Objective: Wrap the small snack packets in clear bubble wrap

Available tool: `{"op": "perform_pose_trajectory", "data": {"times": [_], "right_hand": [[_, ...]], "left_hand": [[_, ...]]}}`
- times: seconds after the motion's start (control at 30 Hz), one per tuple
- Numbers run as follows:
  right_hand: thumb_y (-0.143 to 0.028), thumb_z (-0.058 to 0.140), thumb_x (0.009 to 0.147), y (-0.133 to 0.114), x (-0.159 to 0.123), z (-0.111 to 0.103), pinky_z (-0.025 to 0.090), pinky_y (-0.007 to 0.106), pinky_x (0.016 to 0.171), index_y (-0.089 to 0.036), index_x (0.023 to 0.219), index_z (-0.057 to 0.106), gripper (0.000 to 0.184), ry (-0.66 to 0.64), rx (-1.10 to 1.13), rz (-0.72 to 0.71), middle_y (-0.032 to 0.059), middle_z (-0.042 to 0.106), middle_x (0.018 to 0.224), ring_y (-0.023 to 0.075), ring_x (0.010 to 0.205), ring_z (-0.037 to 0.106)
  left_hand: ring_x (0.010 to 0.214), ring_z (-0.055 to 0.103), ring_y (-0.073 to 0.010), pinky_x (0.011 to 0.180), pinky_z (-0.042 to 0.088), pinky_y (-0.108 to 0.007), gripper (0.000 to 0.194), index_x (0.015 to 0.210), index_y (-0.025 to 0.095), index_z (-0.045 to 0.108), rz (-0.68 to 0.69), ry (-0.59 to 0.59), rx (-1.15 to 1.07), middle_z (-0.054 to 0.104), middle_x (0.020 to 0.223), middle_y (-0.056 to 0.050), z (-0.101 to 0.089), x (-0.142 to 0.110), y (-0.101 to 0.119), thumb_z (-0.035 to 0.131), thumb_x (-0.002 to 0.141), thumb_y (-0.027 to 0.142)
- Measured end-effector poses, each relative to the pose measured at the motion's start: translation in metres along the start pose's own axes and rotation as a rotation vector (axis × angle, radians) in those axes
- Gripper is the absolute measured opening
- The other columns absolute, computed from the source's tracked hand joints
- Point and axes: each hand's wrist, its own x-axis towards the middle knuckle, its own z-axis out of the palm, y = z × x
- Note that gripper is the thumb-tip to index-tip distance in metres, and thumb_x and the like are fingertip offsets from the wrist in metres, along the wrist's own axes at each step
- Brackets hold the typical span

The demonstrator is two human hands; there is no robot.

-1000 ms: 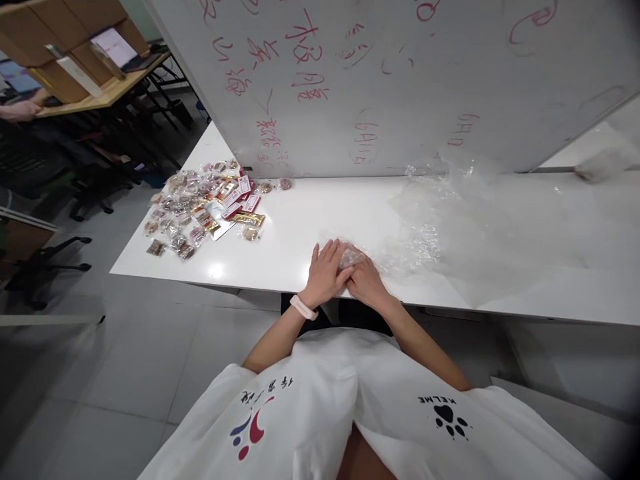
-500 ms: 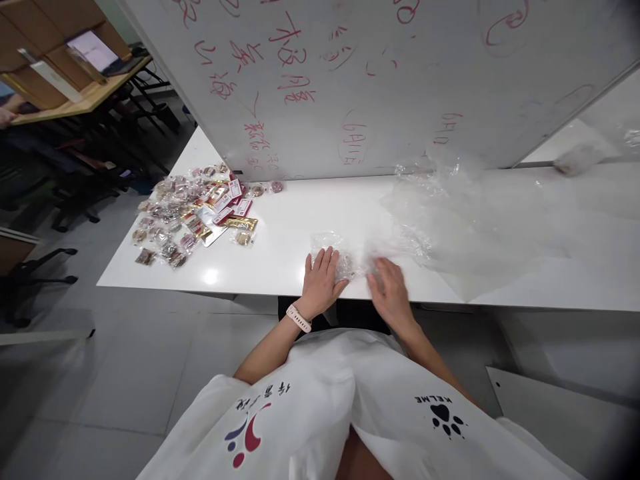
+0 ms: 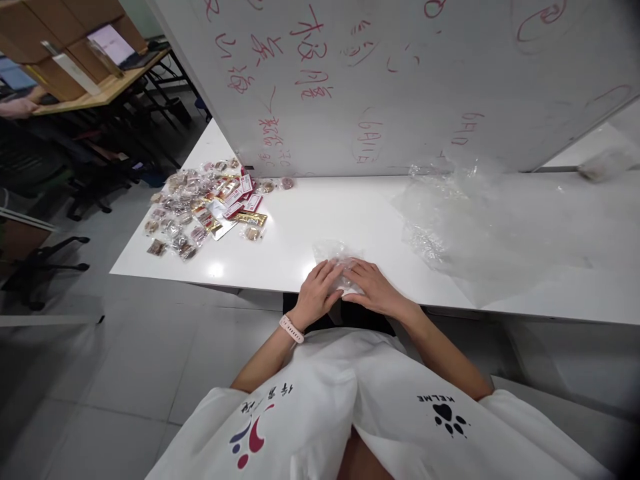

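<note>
A small clear plastic bag [image 3: 334, 252] lies at the near edge of the white table [image 3: 310, 220]. My left hand [image 3: 319, 291] rests on the bag's near left part, fingers stretched flat over it. My right hand [image 3: 376, 289] lies beside it on the bag's right part, fingers also spread and pressing down. The fingertips of both hands nearly meet over the bag. A pale band sits on my left wrist.
A heap of small wrapped snacks [image 3: 203, 209] lies at the table's left end. A big pile of crumpled clear plastic [image 3: 475, 220] covers the right half. A whiteboard with red writing [image 3: 380, 80] stands along the back. Desks and office chairs [image 3: 45, 260] are at the left.
My right hand has come back left from the big plastic pile to the small bag. Both hands have slid nearer to the table's front edge.
</note>
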Motion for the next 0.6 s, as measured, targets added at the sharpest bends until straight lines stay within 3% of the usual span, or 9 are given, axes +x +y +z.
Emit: {"op": "perform_pose_trajectory", "data": {"times": [0.1, 0.2, 0.27, 0.37, 0.43, 0.53, 0.6], "right_hand": [[-0.043, 0.055, 0.096, 0.005, 0.006, -0.001, 0.044, 0.050, 0.106, -0.023, 0.138, 0.057, 0.047, 0.051, 0.069, -0.019, 0.0114, 0.059, 0.136, 0.0293, 0.132, 0.049], [-0.037, 0.044, 0.101, 0.010, 0.013, 0.000, 0.048, 0.044, 0.101, -0.021, 0.133, 0.060, 0.039, 0.184, 0.127, -0.002, 0.0105, 0.065, 0.127, 0.0255, 0.120, 0.057], [-0.040, 0.042, 0.101, 0.013, 0.021, 0.000, 0.051, 0.040, 0.092, -0.021, 0.126, 0.063, 0.038, 0.275, 0.155, 0.112, 0.0099, 0.070, 0.116, 0.0247, 0.107, 0.064], [-0.049, 0.047, 0.098, 0.018, 0.038, -0.001, 0.052, 0.035, 0.076, -0.020, 0.112, 0.068, 0.038, 0.287, 0.236, 0.360, 0.0060, 0.072, 0.092, 0.0217, 0.083, 0.067], [-0.050, 0.051, 0.096, 0.021, 0.051, -0.003, 0.051, 0.034, 0.076, -0.020, 0.105, 0.069, 0.036, 0.275, 0.222, 0.477, 0.0055, 0.070, 0.093, 0.0212, 0.083, 0.066], [-0.050, 0.053, 0.095, 0.022, 0.062, -0.006, 0.048, 0.039, 0.089, -0.020, 0.114, 0.067, 0.038, 0.294, 0.106, 0.521, 0.0099, 0.066, 0.114, 0.0258, 0.105, 0.061], [-0.050, 0.051, 0.096, 0.021, 0.062, -0.009, 0.046, 0.041, 0.096, -0.021, 0.122, 0.064, 0.041, 0.240, 0.129, 0.468, 0.0111, 0.063, 0.121, 0.0268, 0.114, 0.058]], "left_hand": [[0.129, 0.049, -0.0263, 0.108, 0.044, -0.045, 0.053, 0.147, 0.021, 0.038, -0.047, -0.039, -0.015, 0.055, 0.142, -0.012, -0.008, 0.010, -0.007, 0.053, 0.097, 0.025], [0.108, 0.060, -0.0248, 0.094, 0.049, -0.040, 0.034, 0.130, 0.019, 0.053, -0.193, -0.002, -0.042, 0.067, 0.120, -0.011, -0.013, 0.022, -0.012, 0.054, 0.096, 0.027], [0.093, 0.062, -0.0230, 0.085, 0.048, -0.037, 0.025, 0.115, 0.020, 0.060, -0.343, 0.016, -0.067, 0.070, 0.102, -0.007, -0.015, 0.033, -0.015, 0.055, 0.096, 0.036], [0.076, 0.061, -0.0207, 0.075, 0.045, -0.034, 0.029, 0.095, 0.021, 0.063, -0.550, -0.007, -0.105, 0.067, 0.080, -0.002, -0.015, 0.049, -0.017, 0.050, 0.097, 0.047], [0.085, 0.062, -0.0228, 0.080, 0.044, -0.035, 0.028, 0.096, 0.020, 0.062, -0.601, 0.046, -0.076, 0.068, 0.089, -0.005, -0.013, 0.058, -0.019, 0.054, 0.095, 0.046], [0.114, 0.055, -0.0292, 0.095, 0.040, -0.042, 0.035, 0.119, 0.018, 0.058, -0.576, 0.149, -0.043, 0.063, 0.124, -0.013, -0.012, 0.063, -0.021, 0.061, 0.091, 0.038], [0.117, 0.053, -0.0301, 0.099, 0.038, -0.045, 0.040, 0.128, 0.019, 0.054, -0.540, 0.079, -0.114, 0.062, 0.128, -0.013, -0.013, 0.062, -0.023, 0.059, 0.092, 0.034]]}}
